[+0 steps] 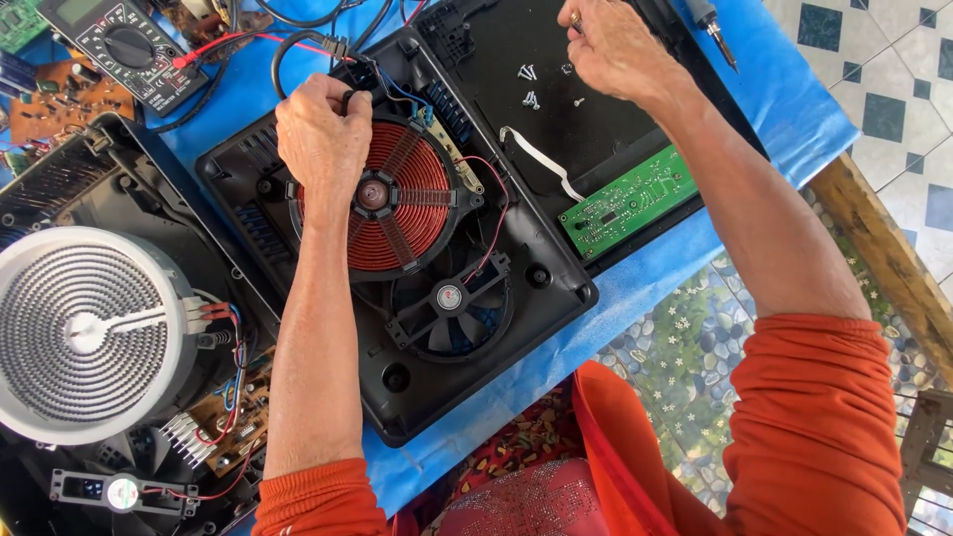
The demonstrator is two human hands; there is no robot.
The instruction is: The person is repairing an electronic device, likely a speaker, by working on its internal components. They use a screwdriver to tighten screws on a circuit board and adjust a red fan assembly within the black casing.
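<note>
An opened black induction cooker base (516,268) lies on a blue cloth. Its copper-red coil (402,203) sits above a black cooling fan (449,303). My left hand (320,134) rests on the coil's upper left edge, fingers closed around a black cable (298,45) near the wiring at the back. My right hand (611,45) hovers over the cooker's black top panel (516,50), fingers pinched on something small that I cannot make out. Several loose screws (529,84) lie on that panel. A green circuit board (627,201) hangs from a white ribbon cable (541,159).
A second opened cooker with a grey-white round heating element (84,333) and exposed boards sits at the left. A multimeter (124,45) with red and black leads lies at the top left. A soldering iron tip (715,25) rests at the top right. The table's wooden edge (884,258) runs at the right.
</note>
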